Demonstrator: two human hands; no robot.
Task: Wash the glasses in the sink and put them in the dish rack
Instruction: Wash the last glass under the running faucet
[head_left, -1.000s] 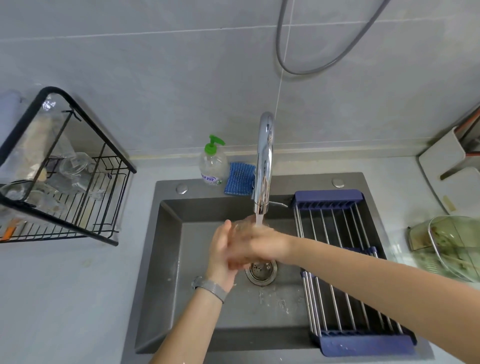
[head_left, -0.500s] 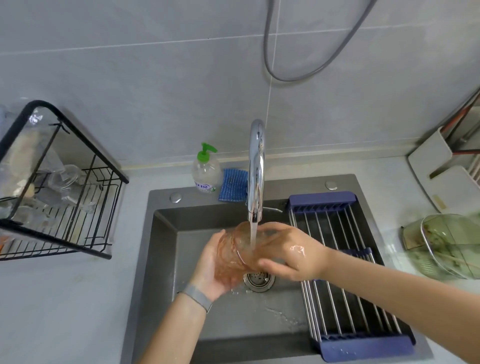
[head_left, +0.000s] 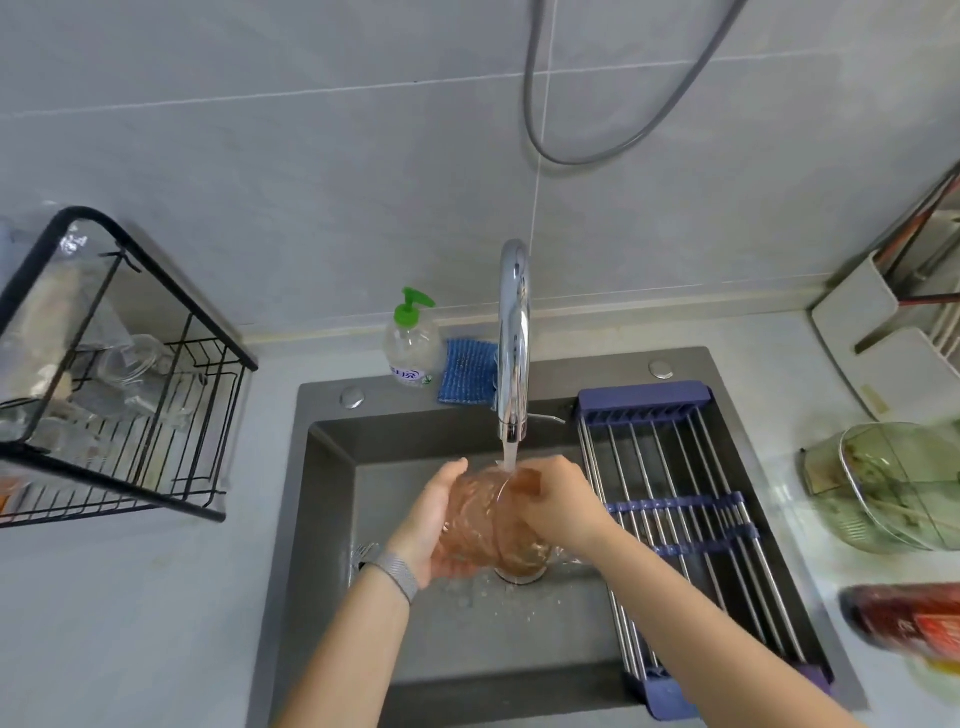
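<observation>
Head view: I see both hands holding a pink glass (head_left: 491, 519) under the running tap (head_left: 514, 338), over the grey sink (head_left: 332, 519).

My left hand (head_left: 434, 525) cups the glass's side, fingers curled round it; my right hand (head_left: 558, 501) grips its rim, though I cannot tell how the fingertips lie, as they are hidden behind the glass. Pale grey counter (head_left: 130, 597) surrounds the sink, grey wall tiles behind. A black dish rack (head_left: 130, 415) with clear glassware stands to the left, a soap bottle (head_left: 413, 343) and blue sponge (head_left: 467, 371) by the tap, a blue-ended drain rack (head_left: 675, 519) across the sink's right side.
</observation>
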